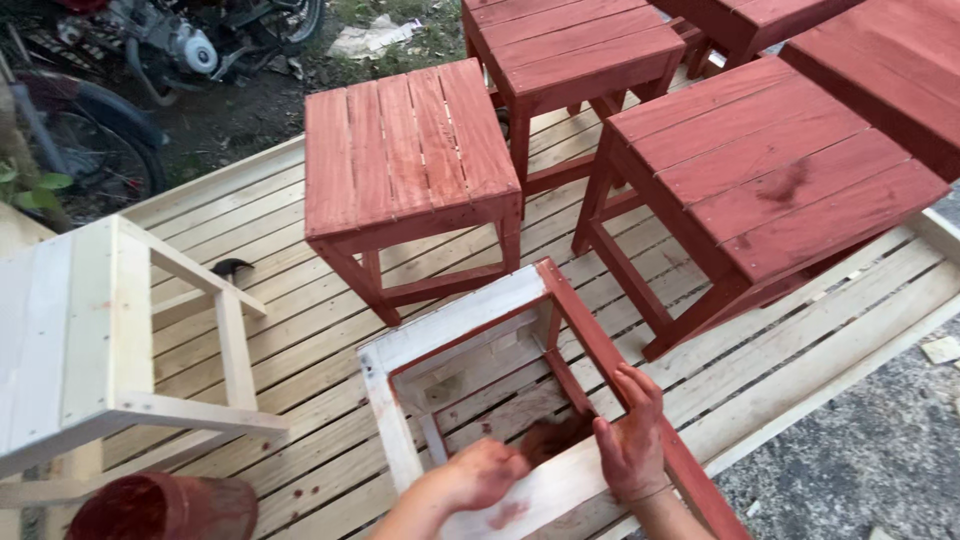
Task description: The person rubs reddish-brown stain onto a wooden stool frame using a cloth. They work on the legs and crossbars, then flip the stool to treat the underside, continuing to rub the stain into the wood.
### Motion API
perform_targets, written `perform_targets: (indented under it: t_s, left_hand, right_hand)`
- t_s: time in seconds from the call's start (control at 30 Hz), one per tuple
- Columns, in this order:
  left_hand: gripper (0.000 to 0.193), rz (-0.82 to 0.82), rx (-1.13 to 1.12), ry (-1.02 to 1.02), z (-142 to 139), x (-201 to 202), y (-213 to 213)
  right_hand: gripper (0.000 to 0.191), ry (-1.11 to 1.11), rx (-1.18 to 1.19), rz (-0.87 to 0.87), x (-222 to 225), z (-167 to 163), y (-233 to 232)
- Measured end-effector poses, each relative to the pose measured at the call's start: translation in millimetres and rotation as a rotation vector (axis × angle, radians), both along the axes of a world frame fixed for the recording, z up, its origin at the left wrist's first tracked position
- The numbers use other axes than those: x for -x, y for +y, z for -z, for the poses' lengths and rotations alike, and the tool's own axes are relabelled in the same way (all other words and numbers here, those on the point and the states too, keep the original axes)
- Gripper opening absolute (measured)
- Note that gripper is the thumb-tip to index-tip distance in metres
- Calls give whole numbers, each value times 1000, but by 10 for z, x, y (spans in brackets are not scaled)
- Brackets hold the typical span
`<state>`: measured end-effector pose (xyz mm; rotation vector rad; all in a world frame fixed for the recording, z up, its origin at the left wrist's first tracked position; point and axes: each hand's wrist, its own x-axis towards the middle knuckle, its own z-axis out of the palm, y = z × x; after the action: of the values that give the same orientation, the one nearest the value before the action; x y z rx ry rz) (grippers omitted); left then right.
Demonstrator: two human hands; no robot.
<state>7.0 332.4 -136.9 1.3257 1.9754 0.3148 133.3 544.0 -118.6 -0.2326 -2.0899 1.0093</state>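
While the right hand [630, 440] clamps the stool frame [470, 370], the left hand [482, 472] should press its stain-soaked rag [552, 437] evenly along the bare rail beside that grip.

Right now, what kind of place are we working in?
Probably an outdoor furniture-finishing spot: red-stained wooden stools drying on a plank platform, an unpainted stool waiting, and a parked motorcycle on bare ground.

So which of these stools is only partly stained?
The upturned stool under both hands: some rails are red, the rest bare wood. The stools behind are fully red; the stool at left is wholly unstained.
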Motion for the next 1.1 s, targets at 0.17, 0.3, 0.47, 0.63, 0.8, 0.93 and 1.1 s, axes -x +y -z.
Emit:
perform_targets:
  t_s: [0.17, 0.3, 0.47, 0.63, 0.8, 0.93, 1.1]
  left_hand:
    - [35, -80, 203, -97, -285, 168, -572]
    - [37, -189, 188, -105, -245, 128, -569]
    - [43, -82, -127, -65, 100, -66, 108]
    - [58, -544, -115, -476, 65, -147, 874]
    - [63, -645, -115, -725, 16, -213, 1263]
    - [50, -550, -274, -830, 49, -160, 1135]
    - [54, -545, 38, -465, -258, -21, 612]
  right_hand:
    - [55, -27, -32, 16, 28, -6, -5]
    - [55, -7, -20, 18, 44, 4, -24]
    - [55, -17, -59, 34, 46, 35, -27]
    - [57, 12, -44, 31, 65, 44, -2]
    - [56, 9, -10, 28, 85, 28, 13]
    - [56, -65, 48, -18, 89, 21, 18]
    - [50, -47, 0, -54, 146, 17, 38]
